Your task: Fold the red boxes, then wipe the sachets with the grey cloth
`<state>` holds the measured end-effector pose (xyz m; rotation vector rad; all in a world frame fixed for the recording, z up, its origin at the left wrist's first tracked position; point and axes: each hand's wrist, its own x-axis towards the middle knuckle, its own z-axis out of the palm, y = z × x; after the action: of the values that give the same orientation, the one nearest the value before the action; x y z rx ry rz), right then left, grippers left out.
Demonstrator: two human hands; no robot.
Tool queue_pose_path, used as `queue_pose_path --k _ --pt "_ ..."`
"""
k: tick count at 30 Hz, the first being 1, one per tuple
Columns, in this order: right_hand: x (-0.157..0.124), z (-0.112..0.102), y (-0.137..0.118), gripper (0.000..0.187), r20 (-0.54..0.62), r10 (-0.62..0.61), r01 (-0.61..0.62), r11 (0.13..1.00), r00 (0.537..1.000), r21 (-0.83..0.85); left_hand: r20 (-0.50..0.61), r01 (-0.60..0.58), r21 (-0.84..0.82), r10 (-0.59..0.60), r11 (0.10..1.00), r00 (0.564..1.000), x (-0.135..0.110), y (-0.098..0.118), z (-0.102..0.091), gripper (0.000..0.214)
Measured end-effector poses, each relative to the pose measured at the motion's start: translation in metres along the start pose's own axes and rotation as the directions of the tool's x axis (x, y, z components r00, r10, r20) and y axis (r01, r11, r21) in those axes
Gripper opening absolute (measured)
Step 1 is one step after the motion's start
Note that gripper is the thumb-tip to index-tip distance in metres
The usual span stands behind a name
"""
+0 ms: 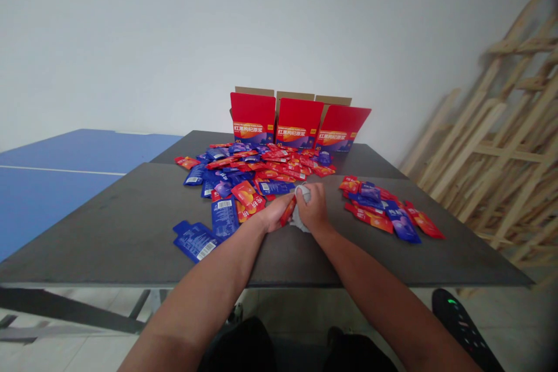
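Tabletop (pixel 131 215): dark grey, a seam running left to right across its far part. Boxes (pixel 300 119): three, red, flaps raised, standing side by side toward the far edge. Large heap (pixel 244 171): red and blue sachets, on the near side of the boxes, spreading left. Blue sachet (pixel 195 240): one, flat, near left. Small heap (pixel 375 206): red and blue sachets, right, apart from the large heap.

Grey cloth (pixel 298 222), red packet (pixel 288 212), blue sachets (pixel 225 222) with white print
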<state>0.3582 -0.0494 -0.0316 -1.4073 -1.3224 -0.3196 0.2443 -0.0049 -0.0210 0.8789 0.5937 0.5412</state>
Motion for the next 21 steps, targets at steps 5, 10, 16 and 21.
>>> queue_pose_path --k 5,10,16,21 --pt "0.006 0.000 0.018 0.019 -0.090 0.185 -0.186 0.983 0.979 -0.002 0.070 0.034 0.015 -0.034 0.999 0.997 -0.005 0.007 -0.002 0.019" --pt "0.009 0.002 0.040 0.022 -0.137 0.312 -0.318 0.948 0.940 -0.021 0.269 0.241 -0.170 -0.190 0.956 0.944 -0.007 0.018 -0.012 0.026" --pt "0.010 -0.001 0.039 0.024 -0.141 0.298 -0.298 0.954 0.944 0.022 0.226 0.192 -0.495 -0.088 0.847 0.970 -0.005 0.025 -0.021 0.035" --pt "0.009 -0.008 0.019 0.020 -0.063 0.171 -0.168 0.984 0.983 0.052 -0.033 -0.029 -0.561 0.012 0.827 0.999 0.002 0.027 -0.020 0.018"
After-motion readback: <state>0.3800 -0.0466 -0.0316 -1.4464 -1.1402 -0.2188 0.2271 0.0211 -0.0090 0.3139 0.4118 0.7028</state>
